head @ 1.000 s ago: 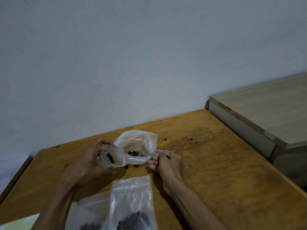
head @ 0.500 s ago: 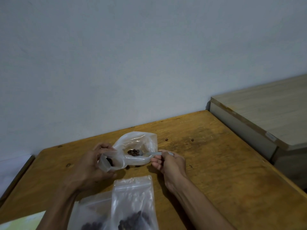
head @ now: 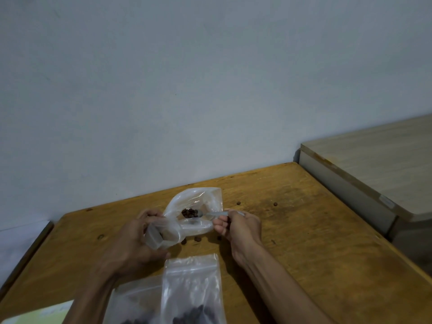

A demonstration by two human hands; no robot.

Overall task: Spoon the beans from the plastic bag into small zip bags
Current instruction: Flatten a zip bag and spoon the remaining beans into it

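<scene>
Clear spoon lay left-right, bowl pointing left into the plastic bag; right hand pinched its handle, left hand gripped the bag over the wooden table against a pale wall.

The light is dim and soft, with a cool grey tone on the wall. Shadows under the hands are weak. The bag shows small pale glare. Bench edges bend from the wide lens. Near bottom corners look blurred.

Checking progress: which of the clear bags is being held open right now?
The crumpled plastic bag, gripped by the left hand; both zip bags lie flat.
</scene>
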